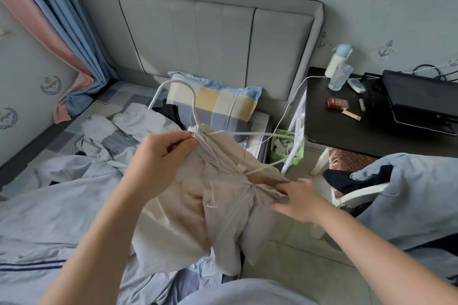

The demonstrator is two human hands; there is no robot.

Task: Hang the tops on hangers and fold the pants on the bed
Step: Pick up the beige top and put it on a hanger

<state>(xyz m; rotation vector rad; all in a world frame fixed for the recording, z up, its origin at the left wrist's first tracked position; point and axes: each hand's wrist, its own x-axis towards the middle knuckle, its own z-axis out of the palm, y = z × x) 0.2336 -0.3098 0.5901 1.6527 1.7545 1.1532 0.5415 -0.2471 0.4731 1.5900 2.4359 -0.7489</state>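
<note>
Beige top (198,205) hangs in the air over the near edge of the bed (62,136), between the person's two hands, half threaded on a white wire hanger (196,114). The left hand (163,153) pinches the bunched collar just where the hanger's stem meets its shoulders, with the hook rising above and behind the knuckles. From that pinch the hanger's long axis runs to the right and a little toward the person, and its right-side wire shows bare above the cloth, so that shoulder of the garment looks not yet seated. The right hand (301,202) lies on the fabric lower right, fingers nearly straight and flat against it, gripping nothing that I can see. The bare hanger end sits above and beyond this hand, which is the nearer one, so the cloth probably has to be drawn up and outward over it.
</note>
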